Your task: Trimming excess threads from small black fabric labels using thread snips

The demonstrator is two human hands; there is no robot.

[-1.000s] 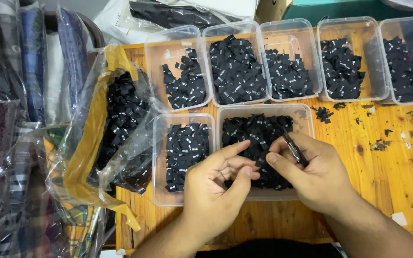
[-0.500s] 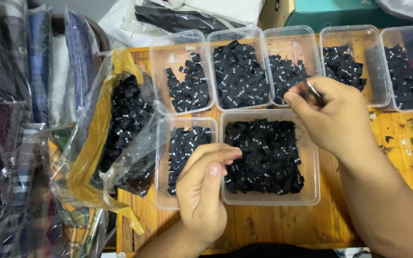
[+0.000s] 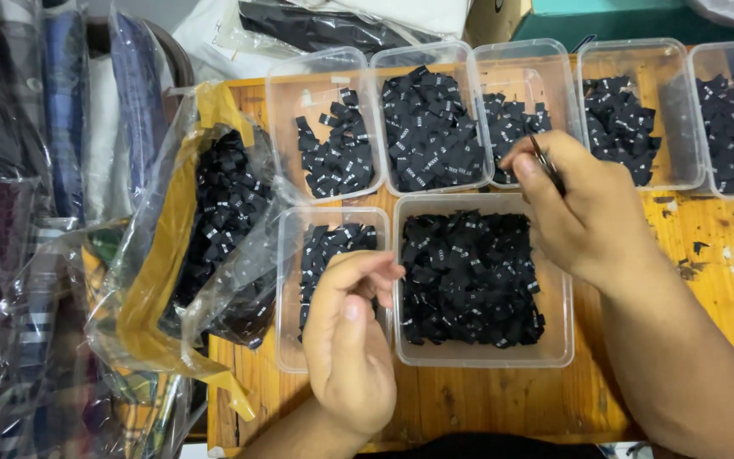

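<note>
Orange wooden tabletop (image 3: 707,255) unchanged; right hand (image 3: 584,208) still pinches slim metal tweezers (image 3: 544,163) over clear plastic tub of black labels (image 3: 516,119); left hand (image 3: 350,340) stays loosely curled, empty.

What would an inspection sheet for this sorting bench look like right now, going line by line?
Surface: wooden table, scattered black scraps at its right side.
Job's things: clear tubs of small black tags; front large tub full, front small tub partly full, five more behind.
Clutter: open plastic bag of tags at left.
Hands: left hand curled over the small tub; right hand holds thin metal tweezers over a rear tub.
Cables: nothing seen.
Surroundings: bagged garments at left, teal box behind.
</note>
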